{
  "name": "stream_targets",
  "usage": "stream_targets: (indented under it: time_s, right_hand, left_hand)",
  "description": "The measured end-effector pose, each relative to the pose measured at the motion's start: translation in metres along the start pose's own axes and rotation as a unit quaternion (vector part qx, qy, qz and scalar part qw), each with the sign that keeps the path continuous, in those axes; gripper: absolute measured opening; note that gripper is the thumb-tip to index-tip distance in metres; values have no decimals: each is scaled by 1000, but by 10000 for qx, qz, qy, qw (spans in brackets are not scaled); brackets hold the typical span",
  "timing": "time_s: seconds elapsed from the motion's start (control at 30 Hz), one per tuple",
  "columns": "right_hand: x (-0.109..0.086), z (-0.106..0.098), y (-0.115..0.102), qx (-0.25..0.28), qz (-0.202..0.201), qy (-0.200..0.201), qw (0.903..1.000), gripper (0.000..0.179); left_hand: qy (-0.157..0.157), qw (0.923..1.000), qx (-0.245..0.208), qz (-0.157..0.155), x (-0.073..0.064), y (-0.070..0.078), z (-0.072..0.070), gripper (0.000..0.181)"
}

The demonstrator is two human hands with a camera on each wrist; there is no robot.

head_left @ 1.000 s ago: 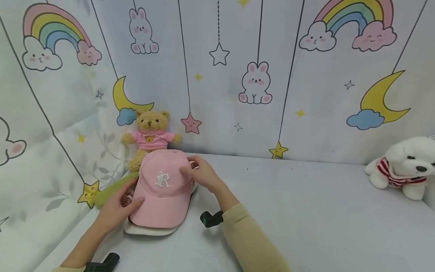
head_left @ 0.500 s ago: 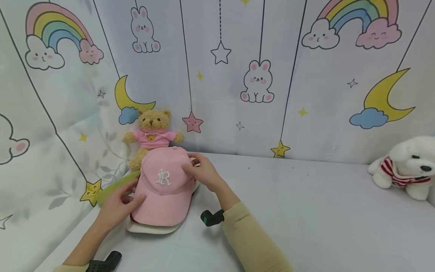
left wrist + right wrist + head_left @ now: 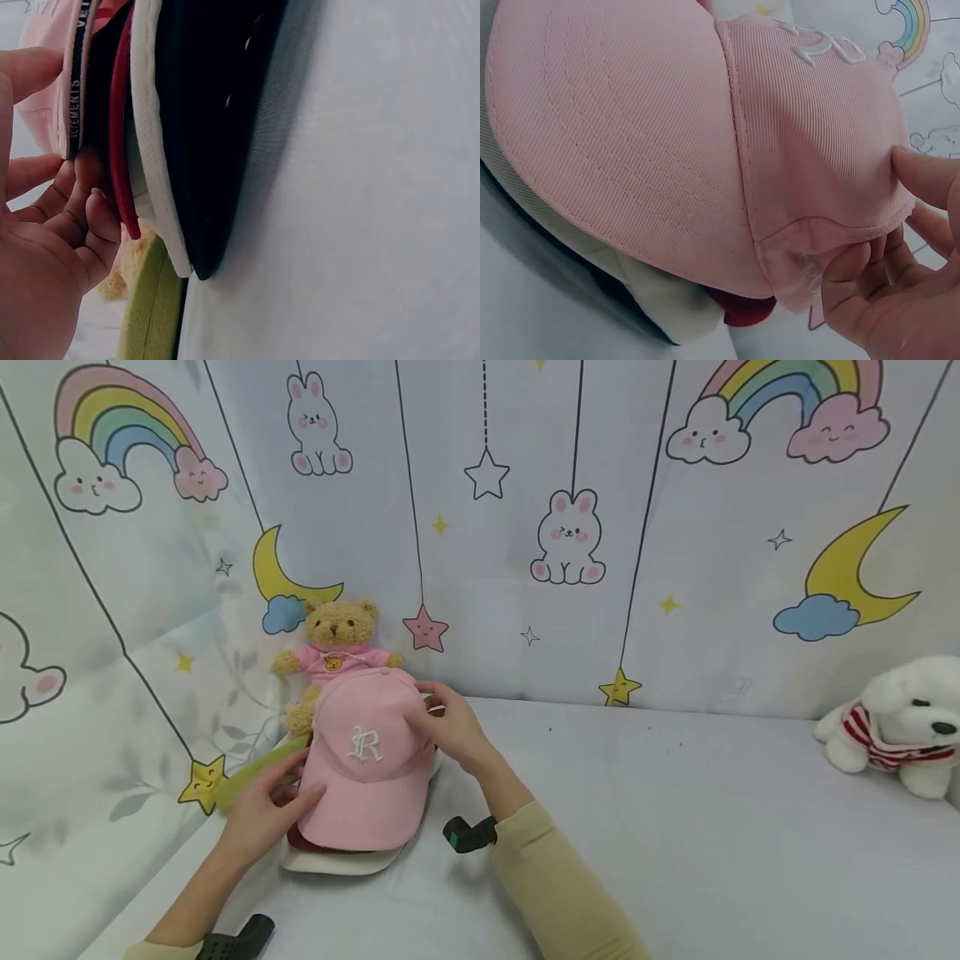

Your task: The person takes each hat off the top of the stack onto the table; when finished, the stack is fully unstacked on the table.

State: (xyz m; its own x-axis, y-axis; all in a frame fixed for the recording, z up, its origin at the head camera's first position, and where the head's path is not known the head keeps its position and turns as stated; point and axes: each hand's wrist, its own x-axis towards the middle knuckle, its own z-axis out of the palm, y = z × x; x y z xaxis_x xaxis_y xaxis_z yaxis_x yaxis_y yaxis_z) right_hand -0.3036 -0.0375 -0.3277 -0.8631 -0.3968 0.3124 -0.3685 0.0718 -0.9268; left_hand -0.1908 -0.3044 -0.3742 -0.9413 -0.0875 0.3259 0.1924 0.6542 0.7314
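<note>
Pinching the pink cap (image 3: 367,767), fingers of left hand (image 3: 258,814) and right hand (image 3: 457,733) have it gripped, apparently not clear of lower caps (image 3: 153,135).

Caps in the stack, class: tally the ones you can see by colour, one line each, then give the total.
Pink cap: 1
Red cap: 1
Cream cap: 1
Dark cap: 1
Total: 4 caps visible

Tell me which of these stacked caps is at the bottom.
The dark cap, nearest the table. Above it come the cream cap, then the red cap, then the pink cap on top, held by the left hand and right hand.
</note>
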Motion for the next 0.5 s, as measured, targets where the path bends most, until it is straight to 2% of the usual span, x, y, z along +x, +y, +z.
stream_targets:
  time_s: [0.33,0.5]
  right_hand:
    - [2,-7,-7,19,-42,46,10000,50]
    - [3,-13,-11,162,-114,123,9997,50]
  left_hand:
    - [136,9999,91,38,1,10,1,63]
    - [114,9997,-194,106,5,19,0,63]
